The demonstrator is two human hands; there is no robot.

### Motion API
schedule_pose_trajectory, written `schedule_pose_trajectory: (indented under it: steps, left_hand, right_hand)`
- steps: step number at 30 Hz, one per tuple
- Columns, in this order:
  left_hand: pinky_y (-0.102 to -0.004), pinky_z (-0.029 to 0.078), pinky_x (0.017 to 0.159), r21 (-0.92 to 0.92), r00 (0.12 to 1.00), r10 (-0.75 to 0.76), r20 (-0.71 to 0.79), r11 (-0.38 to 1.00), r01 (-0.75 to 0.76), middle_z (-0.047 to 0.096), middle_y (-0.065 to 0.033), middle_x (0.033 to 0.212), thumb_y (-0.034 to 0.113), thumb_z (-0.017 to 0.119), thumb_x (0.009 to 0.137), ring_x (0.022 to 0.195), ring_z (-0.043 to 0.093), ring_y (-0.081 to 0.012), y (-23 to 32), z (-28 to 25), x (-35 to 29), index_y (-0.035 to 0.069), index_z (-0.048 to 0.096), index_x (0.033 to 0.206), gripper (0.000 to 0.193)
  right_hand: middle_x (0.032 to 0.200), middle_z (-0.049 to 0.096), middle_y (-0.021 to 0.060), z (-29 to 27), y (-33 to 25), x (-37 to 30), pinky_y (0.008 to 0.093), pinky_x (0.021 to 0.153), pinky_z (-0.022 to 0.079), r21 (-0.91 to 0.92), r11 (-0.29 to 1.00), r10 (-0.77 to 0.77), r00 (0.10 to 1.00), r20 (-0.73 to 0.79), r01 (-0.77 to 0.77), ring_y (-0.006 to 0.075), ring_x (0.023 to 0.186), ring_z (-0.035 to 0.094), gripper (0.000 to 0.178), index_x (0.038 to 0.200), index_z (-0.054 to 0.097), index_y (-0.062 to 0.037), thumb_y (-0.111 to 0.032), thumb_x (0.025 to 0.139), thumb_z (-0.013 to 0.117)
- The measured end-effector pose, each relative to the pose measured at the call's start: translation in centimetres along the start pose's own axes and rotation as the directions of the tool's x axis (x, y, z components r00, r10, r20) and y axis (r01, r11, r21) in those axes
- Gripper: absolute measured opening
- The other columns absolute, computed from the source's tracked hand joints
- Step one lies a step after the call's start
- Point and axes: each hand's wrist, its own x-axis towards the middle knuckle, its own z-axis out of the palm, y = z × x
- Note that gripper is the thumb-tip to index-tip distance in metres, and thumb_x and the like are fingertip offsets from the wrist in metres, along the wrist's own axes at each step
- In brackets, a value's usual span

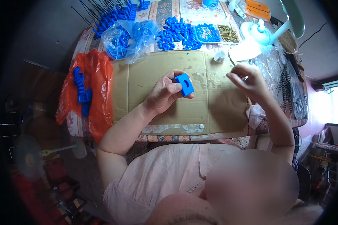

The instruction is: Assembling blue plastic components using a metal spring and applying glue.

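Note:
My left hand [165, 92] grips a small blue plastic block [188, 90] with a rounded recess in its face. It is raised over a flattened cardboard sheet [157, 112], thumb in front and fingers behind. To the right, my right hand [248, 81] is held with curled fingers and the thumb pressed toward them. Whatever lies between those fingers is too small to make out. Just beyond that hand stands a small white bottle [219, 56]. More blue plastic pieces [81, 88] lie on an orange-red plastic bag [101, 80] at the left.
At the back are a clear bag of blue parts [119, 41], a heap of blue pieces [178, 33], and a clear tray holding small blue parts [208, 33] and brass-coloured pins [228, 33]. A desk lamp [257, 33] stands back right. Dark springs [286, 88] lie on plastic at the right.

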Motion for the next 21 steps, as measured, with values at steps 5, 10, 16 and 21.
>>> schedule_pose_trajectory:
  steps: [5,10,16,21]
  left_hand:
    - [-0.0359,0.054,0.078,-0.035,0.996,-0.065,0.053,0.997,0.067,0.051,-0.0099,0.105,0.03,0.071,0.072,0.088,0.058,-0.0167,-0.2,0.1,0.1,0.003,0.043,0.112,0.056]
    - [-0.0354,0.054,0.077,0.003,0.992,-0.084,0.091,0.996,0.085,0.053,-0.0094,0.102,0.029,0.07,0.072,0.089,0.058,-0.0161,-0.3,0.2,0.1,0.002,0.045,0.111,0.053]
    - [-0.0349,0.053,0.078,0.004,0.999,-0.028,0.027,1.0,0.028,0.053,-0.0087,0.103,0.028,0.068,0.074,0.09,0.058,-0.0163,-0.3,-0.3,0.2,0.003,0.045,0.112,0.051]
    - [-0.0313,0.051,0.08,0.038,0.998,0.004,-0.065,0.999,-0.001,0.054,-0.0063,0.102,0.026,0.068,0.076,0.09,0.057,-0.014,-0.3,0.0,0.3,0.002,0.044,0.111,0.048]
  right_hand:
    - [0.074,0.056,0.0045,0.0,2.8,0.7,0.0262,0.057,0.044,0.088,0.981,0.188,0.953,-0.236,-0.172,0.0104,0.065,0.051,0.026,0.093,0.056,-0.0008,-0.017,0.077,0.07]
    - [0.089,0.058,0.0092,1.4,3.9,2.9,0.0284,0.072,0.046,0.118,0.989,0.11,0.979,-0.172,-0.091,0.0143,0.079,0.055,0.043,0.109,0.054,-0.0002,-0.018,0.075,0.072]
    - [0.082,0.059,0.0068,1.0,1.4,2.6,0.0281,0.069,0.046,0.061,0.994,0.1,0.972,-0.215,-0.088,0.0127,0.073,0.055,0.035,0.1,0.057,-0.0007,-0.02,0.075,0.071]
    - [0.069,0.061,0.0089,3.9,-3.9,0.6,0.0278,0.056,0.047,0.071,0.989,-0.132,0.99,0.053,0.128,0.0166,0.059,0.059,0.025,0.093,0.059,-0.0021,-0.019,0.077,0.07]
